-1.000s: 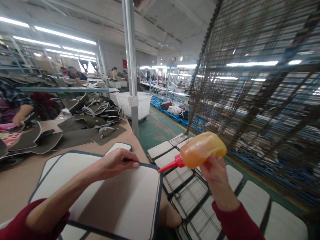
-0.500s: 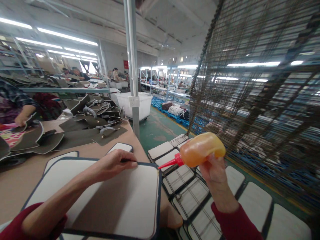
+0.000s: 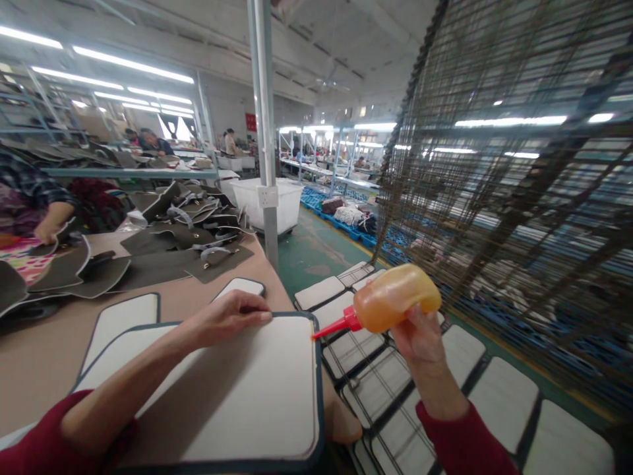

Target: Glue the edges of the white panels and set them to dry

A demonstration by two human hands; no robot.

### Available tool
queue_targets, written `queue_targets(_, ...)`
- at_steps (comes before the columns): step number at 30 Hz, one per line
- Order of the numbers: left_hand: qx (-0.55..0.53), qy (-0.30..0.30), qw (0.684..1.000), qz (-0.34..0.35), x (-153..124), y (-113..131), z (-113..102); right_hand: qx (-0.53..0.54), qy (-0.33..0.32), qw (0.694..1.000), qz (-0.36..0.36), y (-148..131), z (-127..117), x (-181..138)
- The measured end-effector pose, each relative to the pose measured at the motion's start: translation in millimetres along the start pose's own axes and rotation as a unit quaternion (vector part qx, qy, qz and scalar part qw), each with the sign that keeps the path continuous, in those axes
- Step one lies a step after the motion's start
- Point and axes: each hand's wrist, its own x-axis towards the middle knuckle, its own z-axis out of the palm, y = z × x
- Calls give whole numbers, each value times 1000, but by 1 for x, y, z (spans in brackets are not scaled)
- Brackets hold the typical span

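A white panel with rounded corners and a dark blue edge band [image 3: 267,389] lies in front of me at the table's edge. My left hand [image 3: 237,316] grips its far edge, thumb on the white face and fingers curled at the band. My right hand [image 3: 420,336] is wrapped around a squeeze bottle [image 3: 390,300] of amber liquid, tipped nearly sideways. Its red nozzle [image 3: 341,323] points left, the tip touching or just above the panel's right border near the far corner. A thin line runs along that border. More banded panels [image 3: 123,323] lie on the table beneath and behind.
Grey-brown cut pieces with straps [image 3: 182,237] are heaped on the table [image 3: 30,359]. At the left, a co-worker's hand [image 3: 52,221] holds one. A wire rack [image 3: 494,165] rises on the right, with white panels [image 3: 504,402] laid out below. A metal post [image 3: 264,132] and white bin [image 3: 287,201] stand ahead.
The nozzle tip has moved slightly toward me along the panel's right border. The bottle has shifted a little left, and the panel has turned slightly. Both hands keep their hold.
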Motion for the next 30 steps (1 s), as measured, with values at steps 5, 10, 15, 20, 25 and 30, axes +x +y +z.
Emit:
queue_targets(5,-34,12,999,-24,1,-3,2,0,-9,1000,4,1,-2,-2)
queue_targets(10,-67,8,996,-51,2,-7,3,1,-16,1000,17,2,-4,-5)
queue_targets(15,-92,-1,993,-80,1,-2,2,-19,-28,999,19,2,-6,-8)
queue_targets(20,-125,-13,989,-83,1,-6,2,-24,-46,998,23,1,-5,-10)
queue_targets(25,-152,-18,984,-88,2,-13,0,-8,-47,998,38,0,-4,-13)
queue_targets(30,-161,-1,981,-109,3,-16,-2,-10,-51,998,45,-1,0,-16)
